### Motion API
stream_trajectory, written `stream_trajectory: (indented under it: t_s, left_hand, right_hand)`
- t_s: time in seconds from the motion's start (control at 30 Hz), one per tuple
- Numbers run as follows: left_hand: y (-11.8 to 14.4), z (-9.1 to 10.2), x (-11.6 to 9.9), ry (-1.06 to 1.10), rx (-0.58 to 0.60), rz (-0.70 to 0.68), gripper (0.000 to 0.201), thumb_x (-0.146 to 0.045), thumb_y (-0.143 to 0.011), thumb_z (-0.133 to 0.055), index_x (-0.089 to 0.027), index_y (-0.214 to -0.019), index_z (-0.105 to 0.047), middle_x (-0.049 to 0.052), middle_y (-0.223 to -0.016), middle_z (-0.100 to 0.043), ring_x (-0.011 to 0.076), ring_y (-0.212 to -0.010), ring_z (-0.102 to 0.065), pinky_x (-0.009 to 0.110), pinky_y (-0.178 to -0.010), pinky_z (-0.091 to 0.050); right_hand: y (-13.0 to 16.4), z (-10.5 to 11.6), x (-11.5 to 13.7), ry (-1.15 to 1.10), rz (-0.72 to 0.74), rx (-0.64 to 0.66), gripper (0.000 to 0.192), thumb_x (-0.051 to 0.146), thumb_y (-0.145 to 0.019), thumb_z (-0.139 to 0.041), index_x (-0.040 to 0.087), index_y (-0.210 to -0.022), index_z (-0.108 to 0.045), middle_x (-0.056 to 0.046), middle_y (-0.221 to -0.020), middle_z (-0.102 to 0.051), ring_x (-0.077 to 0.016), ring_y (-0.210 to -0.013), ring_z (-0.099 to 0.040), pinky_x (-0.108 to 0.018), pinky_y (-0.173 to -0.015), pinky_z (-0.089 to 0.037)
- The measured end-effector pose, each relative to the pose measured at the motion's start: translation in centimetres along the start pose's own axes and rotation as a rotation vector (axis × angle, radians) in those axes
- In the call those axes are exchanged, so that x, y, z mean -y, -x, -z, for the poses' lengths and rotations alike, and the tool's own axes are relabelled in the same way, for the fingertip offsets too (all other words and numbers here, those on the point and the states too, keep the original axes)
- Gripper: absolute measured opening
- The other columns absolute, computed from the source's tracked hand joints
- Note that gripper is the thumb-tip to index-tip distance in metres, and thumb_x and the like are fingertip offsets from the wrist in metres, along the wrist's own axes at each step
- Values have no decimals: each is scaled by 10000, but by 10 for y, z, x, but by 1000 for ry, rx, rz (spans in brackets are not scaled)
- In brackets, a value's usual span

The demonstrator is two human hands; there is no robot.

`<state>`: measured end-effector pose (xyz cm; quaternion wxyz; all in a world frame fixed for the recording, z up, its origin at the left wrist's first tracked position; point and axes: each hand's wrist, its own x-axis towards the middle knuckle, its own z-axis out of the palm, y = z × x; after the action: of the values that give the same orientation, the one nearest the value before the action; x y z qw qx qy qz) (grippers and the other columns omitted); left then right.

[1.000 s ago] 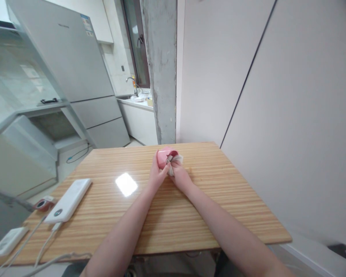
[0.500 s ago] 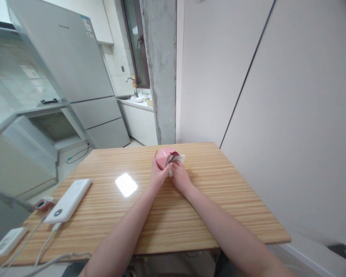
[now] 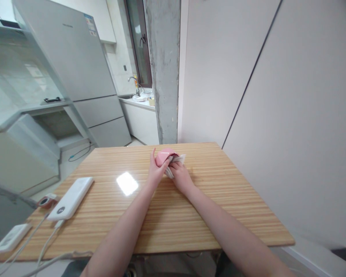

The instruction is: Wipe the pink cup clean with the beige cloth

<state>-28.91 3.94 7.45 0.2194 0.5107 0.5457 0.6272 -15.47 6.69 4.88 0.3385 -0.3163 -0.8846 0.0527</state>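
Near the far edge of the wooden table, a glossy pink bowl [image 3: 163, 155] is tilted with its opening toward me. My left hand [image 3: 155, 169] grips it from the left side, thumb over the near rim. A thin white cloth [image 3: 181, 158], possibly a tissue, is bunched at the bowl's mouth and spills past the rim. My right hand [image 3: 181, 177] is closed on this cloth and presses it against the bowl's opening; some of its fingertips are hidden by the cloth and rim.
On the table's left lie a white power bank [image 3: 71, 199] with a cable plugged in, a small red-and-white object [image 3: 47, 201] and a white power strip [image 3: 12, 238]. A pale wall [image 3: 248, 127] borders the right. Beyond stand a fridge [image 3: 69, 57] and a sink counter [image 3: 140, 119].
The bowl has turned slightly in my left hand, and the left thumb has shifted along its rim. More cloth hangs below the rim. The view has moved a little.
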Motion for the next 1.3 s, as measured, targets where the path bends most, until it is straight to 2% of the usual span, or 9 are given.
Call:
stream_trajectory:
  t_s: [0.23,0.37,0.47,0.6,0.7,0.87,1.0,1.2,1.3]
  left_hand:
    - [3,0,-4,-141,-9,-38,647,-353,-750,-656,-189,-1332,-425,104,-1285,-550,251,-1208,-516,402,-1050,-381]
    - [0,16,-15,-345,178,-152,624,-307,-736,-655,-196,-1324,-480,108,-1240,-602,285,-1158,-553,426,-1012,-411]
    - [0,15,-15,-327,260,-179,697,-312,-725,-672,-191,-1368,-431,120,-1269,-584,280,-1172,-547,412,-1014,-412]
    - [6,0,-8,-119,156,-116,861,-361,-728,-690,-184,-1447,-250,135,-1357,-497,248,-1243,-491,391,-1057,-373]
    - [11,-6,-7,-113,107,-116,814,-371,-756,-664,-190,-1438,-258,137,-1404,-439,250,-1298,-431,402,-1093,-324]
    - [10,9,-22,-279,119,-211,743,-349,-799,-601,-167,-1439,-270,153,-1403,-446,270,-1292,-439,421,-1080,-338]
    - [4,20,-30,-352,245,-276,695,-339,-777,-618,-179,-1405,-366,141,-1375,-490,278,-1265,-470,408,-1061,-365]
    - [10,-2,-22,13,90,-121,891,-376,-744,-667,-183,-1463,-178,141,-1272,-551,239,-1157,-561,379,-1006,-428]
    - [14,-9,-21,83,102,-53,959,-362,-722,-695,-205,-1472,-120,116,-1233,-571,221,-1117,-583,371,-1005,-430]
  right_hand:
    - [-2,1,-2,-104,-4,32,283,82,-799,-553,163,-1053,-649,-98,-1062,-641,-229,-1051,-504,-364,-916,-428]
    - [0,-2,-3,-21,1,92,299,136,-782,-596,162,-1078,-631,-112,-1124,-625,-260,-1101,-485,-416,-935,-408]
    - [3,-3,-4,38,-39,93,312,149,-778,-602,148,-1090,-621,-134,-1132,-615,-284,-1107,-475,-452,-936,-400]
    - [2,-1,-4,-38,-50,-3,274,82,-754,-582,121,-1018,-639,-131,-1038,-631,-267,-1034,-496,-410,-907,-427]
    - [0,1,-3,-152,-26,-81,228,80,-756,-572,126,-966,-648,-122,-982,-633,-252,-999,-510,-391,-892,-441]
    - [-2,3,-2,-199,57,-73,259,138,-826,-529,165,-1061,-635,-111,-1032,-628,-248,-1046,-508,-405,-913,-437]
    - [-2,3,0,-37,-2,13,318,81,-801,-526,138,-1100,-619,-153,-1133,-592,-272,-1107,-465,-448,-936,-414]
    - [1,0,-2,-53,-5,-56,302,93,-840,-499,165,-1108,-619,-128,-1102,-605,-263,-1097,-469,-448,-947,-401]
    - [2,-3,-3,-137,16,-101,281,113,-857,-493,172,-1098,-625,-111,-1060,-621,-247,-1073,-489,-413,-925,-422]
